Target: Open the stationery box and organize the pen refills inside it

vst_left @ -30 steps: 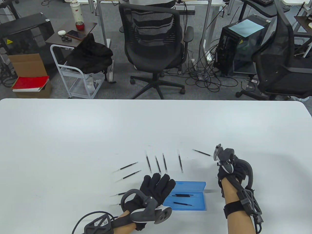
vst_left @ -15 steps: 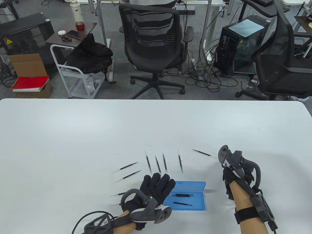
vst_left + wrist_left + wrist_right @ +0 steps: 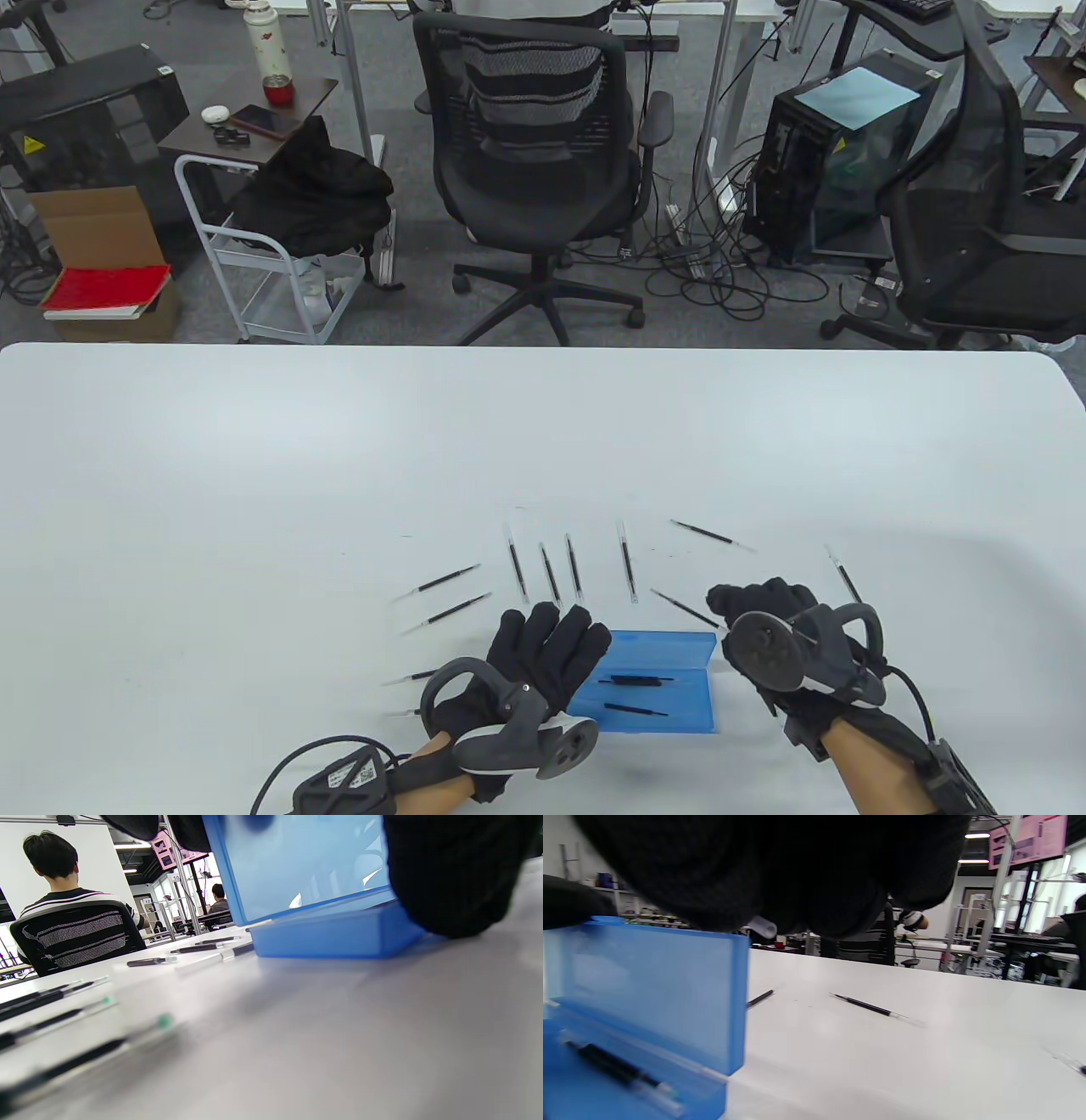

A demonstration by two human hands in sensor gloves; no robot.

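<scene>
The blue stationery box (image 3: 679,722) lies open near the table's front edge, its lid (image 3: 670,647) standing up at the far side. Two pen refills (image 3: 638,680) lie inside. My left hand (image 3: 551,637) rests with straight fingers against the box's left end; the box (image 3: 331,933) fills the left wrist view. My right hand (image 3: 728,604) is at the box's right end, palm down, pinching a refill (image 3: 679,606) that sticks out to the left. Its clear tube end (image 3: 764,927) shows under the fingers. Several loose refills (image 3: 551,575) lie beyond the box.
More refills lie left of my left hand (image 3: 450,580), far right (image 3: 709,533) and right of my right hand (image 3: 844,575). The white table (image 3: 254,475) stretches far beyond them. Office chairs (image 3: 534,161) and a cart stand past its far edge.
My right hand has swung from the right side down and left to the box's right end, turning palm down, and a refill now sticks out of its fingers. The left hand has not moved.
</scene>
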